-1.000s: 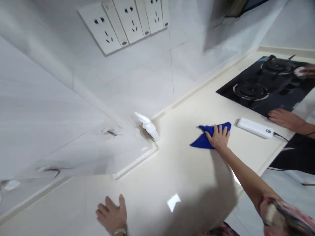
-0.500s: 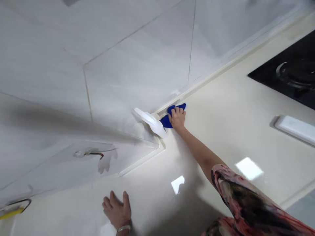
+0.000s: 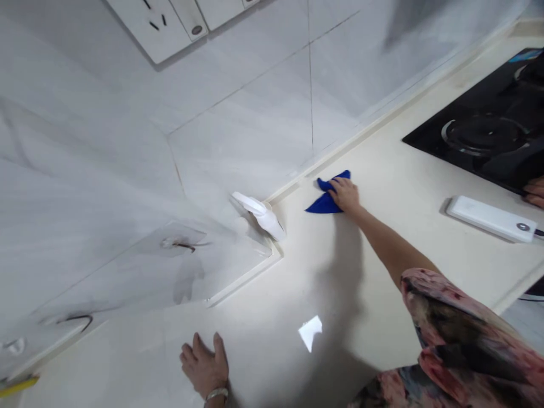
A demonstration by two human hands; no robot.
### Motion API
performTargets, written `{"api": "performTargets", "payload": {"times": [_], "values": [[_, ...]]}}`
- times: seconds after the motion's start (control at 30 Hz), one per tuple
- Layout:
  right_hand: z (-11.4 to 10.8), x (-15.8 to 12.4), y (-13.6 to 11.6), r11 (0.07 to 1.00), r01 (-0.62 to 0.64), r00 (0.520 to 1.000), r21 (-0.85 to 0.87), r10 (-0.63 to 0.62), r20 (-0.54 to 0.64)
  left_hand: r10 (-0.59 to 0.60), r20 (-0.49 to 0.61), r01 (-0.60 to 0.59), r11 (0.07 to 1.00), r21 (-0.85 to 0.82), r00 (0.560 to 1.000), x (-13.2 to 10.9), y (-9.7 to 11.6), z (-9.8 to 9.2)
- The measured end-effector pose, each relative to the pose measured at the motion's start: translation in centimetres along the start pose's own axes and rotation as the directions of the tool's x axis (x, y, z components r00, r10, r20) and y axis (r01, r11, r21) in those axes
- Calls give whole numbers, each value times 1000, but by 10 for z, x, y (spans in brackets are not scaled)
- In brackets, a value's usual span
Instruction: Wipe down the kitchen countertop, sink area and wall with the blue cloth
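Note:
My right hand (image 3: 345, 194) presses a blue cloth (image 3: 325, 204) onto the cream countertop (image 3: 382, 187), close to the raised strip along the tiled wall. The cloth spreads out to the left of the fingers. Flat on the counter at the lower left lies my left hand (image 3: 204, 362), its fingers apart and nothing in it; a bracelet is on that wrist. Between the hands, in the corner by the wall, stands a white object (image 3: 261, 215) with a handle-like arm, which neither hand touches.
A black gas hob (image 3: 480, 130) is set in the counter at the right. In front of it lies a long white device (image 3: 491, 218) with a cable. Another person's hand (image 3: 534, 191) shows at the right edge. Wall sockets (image 3: 157, 25) are at top left, hooks (image 3: 182, 245) below.
My right hand has slid the blue cloth right, away from the white object in the corner. The view has shifted, bringing in the sockets and the other person's hand. My left hand stays put.

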State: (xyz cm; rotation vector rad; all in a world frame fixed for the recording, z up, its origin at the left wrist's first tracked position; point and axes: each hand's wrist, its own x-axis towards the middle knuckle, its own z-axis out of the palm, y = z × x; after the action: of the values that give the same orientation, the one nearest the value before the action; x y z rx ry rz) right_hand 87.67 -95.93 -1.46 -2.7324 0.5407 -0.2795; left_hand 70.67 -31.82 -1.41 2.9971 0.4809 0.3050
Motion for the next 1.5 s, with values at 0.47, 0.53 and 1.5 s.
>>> {"api": "performTargets", "payload": {"times": [0.47,0.53,1.5], "values": [[-48,-233,101,927,-293,948,-233,250,-198,14,-28,-17,994,-110,1000,-7,20,-2],[-40,-268,76,931,-239,963,-275,192,-189,3,-19,-5,989,-148,1000,-8,20,3],[122,-360,-428,545,830,494,117,-816,299,-300,115,309,949,-70,947,-57,-357,-80]]}}
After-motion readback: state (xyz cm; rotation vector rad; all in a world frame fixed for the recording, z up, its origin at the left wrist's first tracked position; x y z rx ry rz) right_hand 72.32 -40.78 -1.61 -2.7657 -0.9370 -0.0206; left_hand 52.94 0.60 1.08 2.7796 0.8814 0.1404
